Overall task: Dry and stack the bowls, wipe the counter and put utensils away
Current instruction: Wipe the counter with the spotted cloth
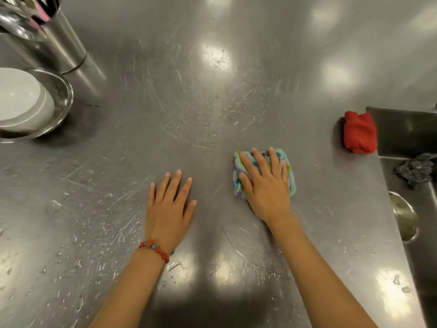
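Our right hand [266,185] presses flat-fingered on the cloth [264,172], droplets [71,209] lying left of it past our flat, empty left hand [169,204].

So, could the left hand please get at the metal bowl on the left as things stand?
Probably yes: the left hand lies flat and free, and only bare wet counter separates it from the metal bowl.

Stainless steel counter [212,79], scratched, with water droplets scattered mostly at the near left. On it: a folded patterned cloth [290,171] right of centre; a red cloth [359,133] at the right edge beside the sink [406,129]; a steel bowl [63,100] holding a white bowl [21,93], far left; a metal cylinder [68,46] behind them.
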Demonstrator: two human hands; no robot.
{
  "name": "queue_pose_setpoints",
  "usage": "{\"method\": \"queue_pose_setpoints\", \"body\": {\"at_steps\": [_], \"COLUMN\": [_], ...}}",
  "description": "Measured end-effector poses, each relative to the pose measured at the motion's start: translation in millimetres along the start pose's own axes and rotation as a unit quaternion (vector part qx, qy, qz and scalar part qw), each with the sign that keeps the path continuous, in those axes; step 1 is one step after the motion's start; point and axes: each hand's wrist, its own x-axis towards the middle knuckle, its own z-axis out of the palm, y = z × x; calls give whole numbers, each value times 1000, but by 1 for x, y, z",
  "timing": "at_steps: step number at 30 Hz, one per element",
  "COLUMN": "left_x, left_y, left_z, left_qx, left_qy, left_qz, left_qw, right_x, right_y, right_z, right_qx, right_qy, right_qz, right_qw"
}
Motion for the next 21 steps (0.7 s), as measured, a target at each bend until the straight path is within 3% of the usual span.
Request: {"method": "queue_pose_setpoints", "body": {"at_steps": [3, 8, 11, 16, 18, 21], "left_x": [1, 2, 2, 2, 2, 2], "left_y": [-1, -4, -3, 0, -1, -2], "left_z": [4, 8, 7, 6, 5, 4], "left_qx": [13, 29, 33, 29, 33, 33], "left_qy": [-1, 12, 20, 19, 13, 8], "left_qz": [1, 9, 13, 1, 0, 2], "left_qw": [1000, 999, 999, 999, 999, 999], "right_x": [28, 155, 170, 83, 102, 170], "right_y": [13, 31, 20, -13, -10, -11], "right_z": [-2, 10, 14, 21, 18, 16], "right_qx": [12, 19, 14, 28, 30, 16], "right_qy": [-32, -39, -32, -32, -59, -61], "right_qz": [-32, 55, 62, -106, -127, -31], "right_qw": [999, 998, 997, 993, 990, 998]}}
